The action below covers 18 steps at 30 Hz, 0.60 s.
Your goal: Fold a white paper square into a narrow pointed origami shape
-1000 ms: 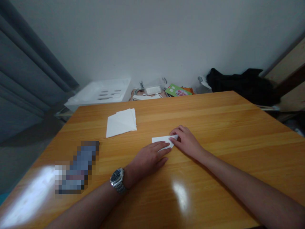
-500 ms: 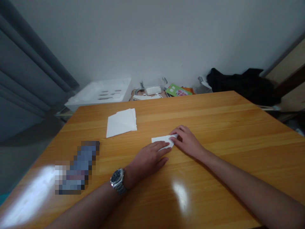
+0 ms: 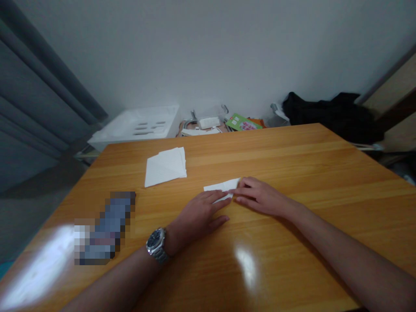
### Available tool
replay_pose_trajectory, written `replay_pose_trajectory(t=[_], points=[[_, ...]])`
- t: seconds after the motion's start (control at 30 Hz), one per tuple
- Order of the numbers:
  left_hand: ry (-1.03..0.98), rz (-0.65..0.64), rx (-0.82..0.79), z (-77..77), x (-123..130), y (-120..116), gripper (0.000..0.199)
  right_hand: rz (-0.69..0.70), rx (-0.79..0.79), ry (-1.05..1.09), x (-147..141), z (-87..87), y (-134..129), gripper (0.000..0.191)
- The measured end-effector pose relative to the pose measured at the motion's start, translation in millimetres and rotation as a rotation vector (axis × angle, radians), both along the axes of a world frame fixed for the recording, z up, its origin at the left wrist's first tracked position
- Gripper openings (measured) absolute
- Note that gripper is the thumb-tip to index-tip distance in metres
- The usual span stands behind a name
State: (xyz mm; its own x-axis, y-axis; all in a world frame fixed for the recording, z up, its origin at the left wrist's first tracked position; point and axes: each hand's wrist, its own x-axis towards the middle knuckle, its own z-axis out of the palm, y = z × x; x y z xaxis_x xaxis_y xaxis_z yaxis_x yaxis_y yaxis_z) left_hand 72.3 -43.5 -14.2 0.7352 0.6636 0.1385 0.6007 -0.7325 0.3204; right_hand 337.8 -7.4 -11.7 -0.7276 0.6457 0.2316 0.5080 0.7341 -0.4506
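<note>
A small folded piece of white paper [image 3: 221, 185] lies flat near the middle of the wooden table [image 3: 292, 164]. My left hand [image 3: 203, 212], with a metal watch on its wrist, rests over the paper's lower left part, its fingers apart and pressing on it. From the right, my right hand [image 3: 260, 196] touches the paper's right end with an extended index finger, the other fingers bent and spread, and grips nothing. Part of the paper is hidden under my left fingers. Further back to the left is a stack of white paper sheets [image 3: 165, 167].
A blurred-out phone-like object [image 3: 110, 225] lies on the table's left side. Beyond the back edge are a white tray [image 3: 139, 123], a green booklet [image 3: 243, 122] among small items, and black cloth [image 3: 331, 117] at the right.
My right hand has shifted slightly down and its pinch on the paper's right end has loosened, with the index finger now laid on it. The paper has moved slightly left with my left hand.
</note>
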Motion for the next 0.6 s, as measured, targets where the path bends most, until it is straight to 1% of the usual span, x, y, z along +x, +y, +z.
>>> replay_pose_trajectory(t=[0.1,0.23,0.4,0.6], points=[[0.004,-0.008,-0.006,-1.2,-0.3,0.2,0.050,0.051,-0.010,-0.069,0.5,4.0,-0.6,0.033],[-0.006,-0.001,0.004,-1.5,-0.1,-0.3,0.049,0.058,0.008,-0.133,2.7,7.1,0.2,0.037],[0.027,0.002,0.001,1.1,0.5,-2.0,0.050,0.112,0.000,-0.148,6.4,12.0,-0.6,0.038],[0.033,0.019,0.011,-1.4,0.5,-1.4,0.047,0.095,0.011,-0.205,7.8,12.5,-1.0,0.036]])
